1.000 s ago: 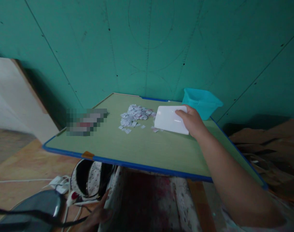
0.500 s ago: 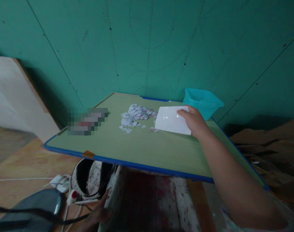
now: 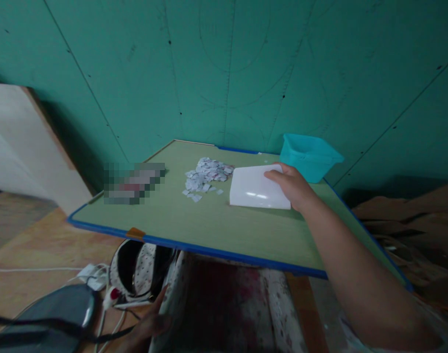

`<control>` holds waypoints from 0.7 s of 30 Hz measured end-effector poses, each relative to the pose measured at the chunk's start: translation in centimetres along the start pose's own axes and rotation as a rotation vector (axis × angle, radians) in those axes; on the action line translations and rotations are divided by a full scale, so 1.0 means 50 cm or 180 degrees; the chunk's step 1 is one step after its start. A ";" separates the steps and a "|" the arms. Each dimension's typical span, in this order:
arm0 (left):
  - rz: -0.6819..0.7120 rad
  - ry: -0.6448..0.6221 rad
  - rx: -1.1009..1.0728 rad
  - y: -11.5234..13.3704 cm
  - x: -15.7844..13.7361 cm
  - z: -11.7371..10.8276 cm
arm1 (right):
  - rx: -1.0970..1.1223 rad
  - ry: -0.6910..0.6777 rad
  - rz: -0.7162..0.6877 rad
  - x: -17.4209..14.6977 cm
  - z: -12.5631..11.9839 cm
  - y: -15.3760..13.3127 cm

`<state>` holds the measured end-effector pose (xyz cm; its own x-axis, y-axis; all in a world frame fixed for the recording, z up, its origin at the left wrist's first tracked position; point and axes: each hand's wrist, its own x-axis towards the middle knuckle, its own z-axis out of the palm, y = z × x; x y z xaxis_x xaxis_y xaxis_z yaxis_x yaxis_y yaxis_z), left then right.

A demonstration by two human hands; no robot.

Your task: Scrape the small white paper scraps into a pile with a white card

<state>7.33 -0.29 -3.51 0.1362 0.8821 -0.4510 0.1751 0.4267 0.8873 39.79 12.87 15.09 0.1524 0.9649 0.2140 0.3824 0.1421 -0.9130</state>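
Note:
My right hand (image 3: 292,186) grips a glossy white sheet (image 3: 258,191) by its right side, thumb on top. The sheet is slightly curved and tilted low over the green tabletop (image 3: 194,225). Its left edge is close to a loose heap of small white paper pieces (image 3: 209,174), several lying apart at the front. What is under the sheet is hidden. Below the table's front edge, my left hand (image 3: 150,326) is closed around the left side of a worn white frame (image 3: 172,289) with a dark reddish inside. Part of that hand is out of view.
A turquoise plastic bin (image 3: 310,157) stands at the table's back right. On the left of the tabletop lies a pixelated flat item (image 3: 135,184). Below are a dotted bag (image 3: 144,269), white cables and a grey stool (image 3: 58,314). Cardboard (image 3: 404,211) is piled at right.
My right hand has moved the white sheet slightly left and toward me, flattening it. The loose pieces by its left edge are now covered. My left hand stays where it was.

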 end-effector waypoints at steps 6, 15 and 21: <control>0.0092 0.0279 0.0164 0.007 -0.006 0.003 | 0.0148 -0.0038 0.0059 -0.005 0.007 -0.001; -0.0105 0.0456 -0.0255 -0.014 0.006 -0.003 | 0.0435 -0.0315 0.0037 0.000 0.005 0.011; -0.0166 0.0349 -0.0232 -0.004 0.005 -0.012 | 0.0299 -0.1535 0.0240 -0.006 0.024 0.021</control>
<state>6.76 -0.04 -3.73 0.0206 0.8731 -0.4871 0.1072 0.4825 0.8693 39.04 12.99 13.66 -0.2710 0.9624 -0.0186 0.2993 0.0659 -0.9519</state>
